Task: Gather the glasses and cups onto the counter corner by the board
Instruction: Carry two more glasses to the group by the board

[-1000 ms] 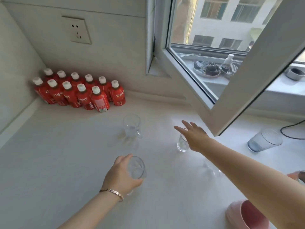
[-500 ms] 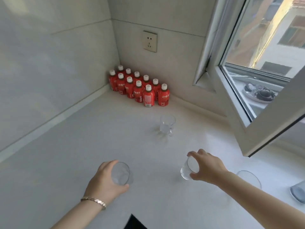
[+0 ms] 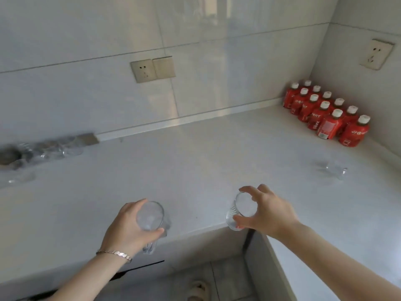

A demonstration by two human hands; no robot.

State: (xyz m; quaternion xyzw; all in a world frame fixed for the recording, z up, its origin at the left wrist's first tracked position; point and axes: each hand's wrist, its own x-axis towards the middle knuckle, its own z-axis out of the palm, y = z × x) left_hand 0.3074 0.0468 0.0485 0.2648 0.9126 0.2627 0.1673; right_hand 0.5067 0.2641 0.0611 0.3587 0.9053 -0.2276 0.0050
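My left hand [image 3: 125,229] grips a clear handled glass mug [image 3: 152,220] from the side, held above the counter's front edge. My right hand [image 3: 267,211] holds a small clear glass [image 3: 240,210] by its rim and side, over the inner corner of the L-shaped counter. Another clear mug [image 3: 335,169] stands alone on the counter at the right. Several blurred clear glasses [image 3: 54,149] are grouped at the far left beside a brownish board [image 3: 86,139] against the wall.
A pack of red bottles with white caps [image 3: 325,118] fills the far right corner. The white counter [image 3: 195,161] wraps around me; its front edge drops to the floor below my hands. Wall sockets [image 3: 152,69] sit above the counter.
The view has swung left, away from the window. Both hands carried their glasses leftward; the window and right-side cups have left the view, and the glasses by the board have appeared.
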